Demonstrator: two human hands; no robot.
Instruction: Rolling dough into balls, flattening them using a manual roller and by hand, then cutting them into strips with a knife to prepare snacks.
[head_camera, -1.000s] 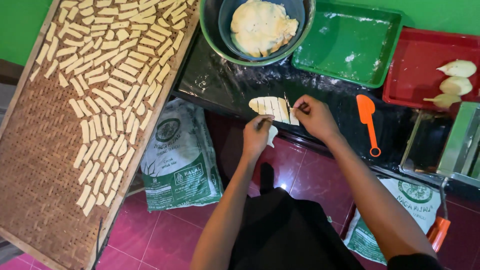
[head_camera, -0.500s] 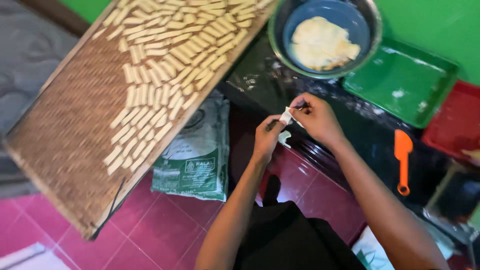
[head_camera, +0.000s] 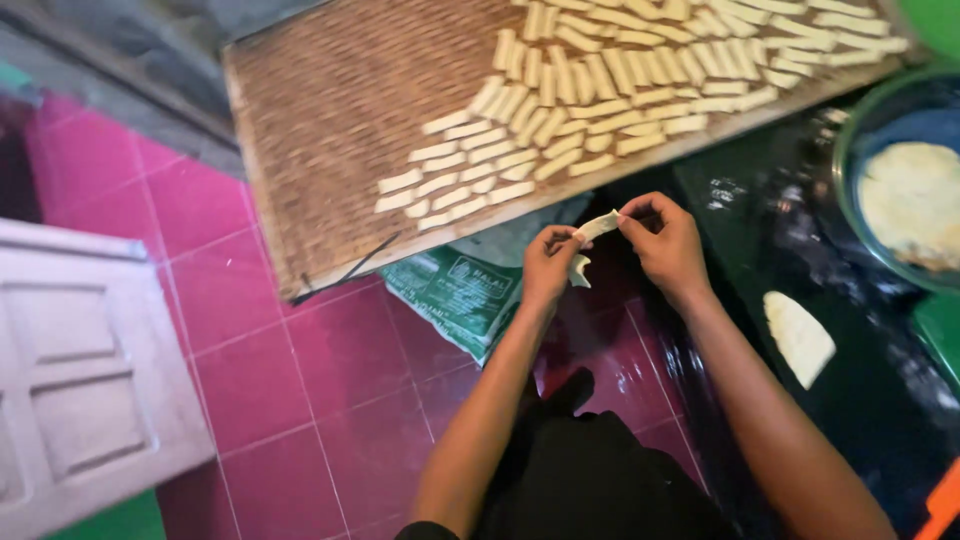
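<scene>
My left hand and my right hand hold pale dough strips between their fingertips, in the air just below the edge of a large woven tray. One strip end hangs down by my left fingers. Several rows of similar pale dough strips lie on the tray's right half. A cut piece of flat dough lies on the dark plastic-covered worktop to the right of my right forearm.
A green bowl with a blue inner bowl of dough stands at the right. A green printed sack lies on the pink tiled floor. A pale wooden panel is at the left.
The view has swung left and down, away from the worktop. Both hands lifted dough strips off the cut piece and carried them toward the woven tray's edge.
</scene>
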